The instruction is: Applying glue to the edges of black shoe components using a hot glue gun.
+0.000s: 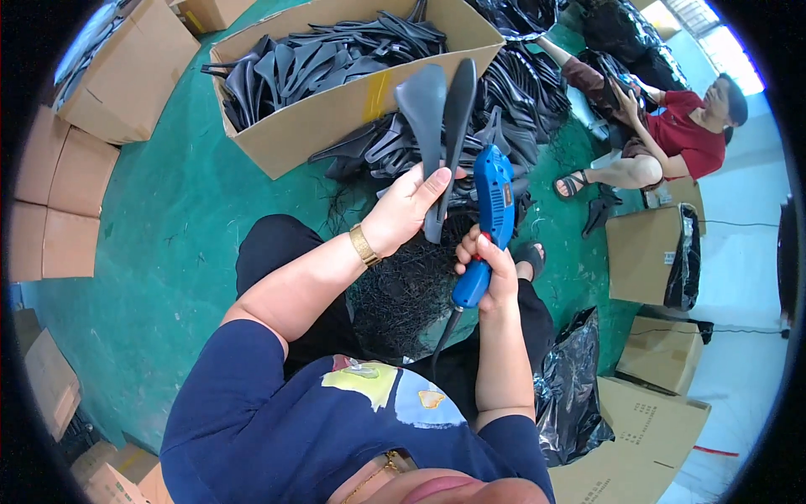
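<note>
Saddle-shaped black plastic shells (437, 126) are held upright near the centre of the head view, two of them together, by the left hand (403, 210), whose fingers are curled and pressed around their narrow lower ends. A blue handheld electric tool (491, 218) is gripped by the right hand (487, 269), just at 4 o'clock from the shells, with the fingers wrapped closed around its handle and its tip brought close to the edge of one shell. A heap of thin black trimmings (411, 286) is seen on the lap below the hands. As a judgement, the work appears only partly done: a loose pile of similar shells (504, 109) lies on the green floor (168, 252) at 1 o'clock, and an open brown cardboard box (336, 109) at 12 o'clock is filled with more, though it cannot be told which are finished. Plain brown cartons (50, 202) are stacked at 9 o'clock, and others (655, 252) at 3 and 5 o'clock, some with small dark print. Black plastic bags (571, 395) lie at 4 o'clock. Another person in a red top (688, 126) is seated at 2 o'clock.
</note>
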The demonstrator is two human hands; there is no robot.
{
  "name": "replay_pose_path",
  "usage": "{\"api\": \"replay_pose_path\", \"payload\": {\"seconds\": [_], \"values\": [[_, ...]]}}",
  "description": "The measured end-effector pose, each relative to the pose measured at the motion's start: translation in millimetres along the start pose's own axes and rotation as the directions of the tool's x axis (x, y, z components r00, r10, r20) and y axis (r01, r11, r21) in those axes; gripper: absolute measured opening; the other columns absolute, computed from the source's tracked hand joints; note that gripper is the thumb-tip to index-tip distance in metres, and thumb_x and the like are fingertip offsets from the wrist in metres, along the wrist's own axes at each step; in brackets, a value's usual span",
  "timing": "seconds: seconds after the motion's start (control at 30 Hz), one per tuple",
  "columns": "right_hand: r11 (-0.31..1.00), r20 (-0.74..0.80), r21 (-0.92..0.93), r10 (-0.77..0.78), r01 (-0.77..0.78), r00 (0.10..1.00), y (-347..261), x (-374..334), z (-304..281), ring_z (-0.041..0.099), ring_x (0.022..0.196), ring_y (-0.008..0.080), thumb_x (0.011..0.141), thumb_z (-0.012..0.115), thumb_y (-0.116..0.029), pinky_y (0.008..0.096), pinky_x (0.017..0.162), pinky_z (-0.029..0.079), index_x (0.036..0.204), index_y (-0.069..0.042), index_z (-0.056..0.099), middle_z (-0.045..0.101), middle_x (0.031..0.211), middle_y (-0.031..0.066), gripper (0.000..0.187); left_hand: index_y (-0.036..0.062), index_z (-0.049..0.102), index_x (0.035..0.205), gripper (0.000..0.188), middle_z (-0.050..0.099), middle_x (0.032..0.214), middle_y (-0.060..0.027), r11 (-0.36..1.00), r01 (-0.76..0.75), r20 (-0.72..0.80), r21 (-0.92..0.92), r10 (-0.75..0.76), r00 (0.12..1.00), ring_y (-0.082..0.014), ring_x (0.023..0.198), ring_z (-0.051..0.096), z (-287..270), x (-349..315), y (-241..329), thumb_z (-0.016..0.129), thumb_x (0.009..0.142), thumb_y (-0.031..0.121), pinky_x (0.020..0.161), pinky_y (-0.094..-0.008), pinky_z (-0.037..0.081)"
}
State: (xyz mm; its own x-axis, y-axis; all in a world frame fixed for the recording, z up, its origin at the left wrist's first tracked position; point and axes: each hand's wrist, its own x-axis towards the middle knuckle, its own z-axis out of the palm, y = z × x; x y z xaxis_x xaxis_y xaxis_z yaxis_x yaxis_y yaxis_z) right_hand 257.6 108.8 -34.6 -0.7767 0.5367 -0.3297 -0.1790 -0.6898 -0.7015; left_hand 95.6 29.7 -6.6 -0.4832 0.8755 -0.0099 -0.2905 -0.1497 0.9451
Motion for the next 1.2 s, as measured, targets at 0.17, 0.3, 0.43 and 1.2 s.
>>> {"api": "replay_pose_path", "payload": {"seconds": [0.17,0.3,0.43,1.2], "values": [[0.994,-0.095,-0.106,0.014,-0.024,0.995,6,4,5,0.059,0.073,0.0177,0.074,0.074,-0.021,0.0278,0.059,0.050,0.103,-0.004,0.054,0.059,0.086,0.0073,0.039,0.0056,0.055,0.106,0.025,0.061,0.090,-0.0033,0.978,0.136,0.218,-0.156,-0.100,0.971,-0.0101,0.078,0.056,-3,-2,-21,0.052,0.094,0.028,0.074,-0.0253,0.045],[0.986,-0.007,-0.156,0.052,-0.053,0.999,7,5,-8,0.059,0.070,0.0156,0.074,0.074,-0.017,0.0294,0.063,0.055,0.098,-0.004,0.056,0.058,0.084,0.0036,0.033,0.0057,0.056,0.109,0.026,0.064,0.093,-0.0062,0.829,0.087,0.119,-0.552,-0.025,0.993,-0.0115,0.077,0.057,-10,12,-5,0.053,0.093,0.026,0.072,-0.0271,0.047],[0.988,0.008,-0.130,0.088,-0.086,0.996,5,-2,5,0.058,0.068,0.0145,0.074,0.073,-0.018,0.0294,0.065,0.053,0.096,-0.004,0.055,0.055,0.075,0.0042,0.032,0.0061,0.058,0.102,0.027,0.058,0.077,-0.0029,0.804,0.050,-0.041,-0.592,-0.092,0.995,-0.0099,0.065,0.053,-34,26,-3,0.051,0.094,0.030,0.063,-0.0238,0.045],[0.941,0.121,-0.158,0.321,-0.301,0.939,8,-18,7,0.045,0.054,0.0131,0.071,0.070,-0.015,0.0263,0.045,0.041,0.080,-0.004,0.050,0.043,0.062,0.0022,0.025,0.0056,0.056,0.104,0.027,0.058,0.073,-0.0030,0.646,0.402,0.160,-0.649,-0.401,0.902,-0.0035,0.045,0.041,-51,13,10,0.051,0.093,0.029,0.039,-0.0165,0.034]]}}
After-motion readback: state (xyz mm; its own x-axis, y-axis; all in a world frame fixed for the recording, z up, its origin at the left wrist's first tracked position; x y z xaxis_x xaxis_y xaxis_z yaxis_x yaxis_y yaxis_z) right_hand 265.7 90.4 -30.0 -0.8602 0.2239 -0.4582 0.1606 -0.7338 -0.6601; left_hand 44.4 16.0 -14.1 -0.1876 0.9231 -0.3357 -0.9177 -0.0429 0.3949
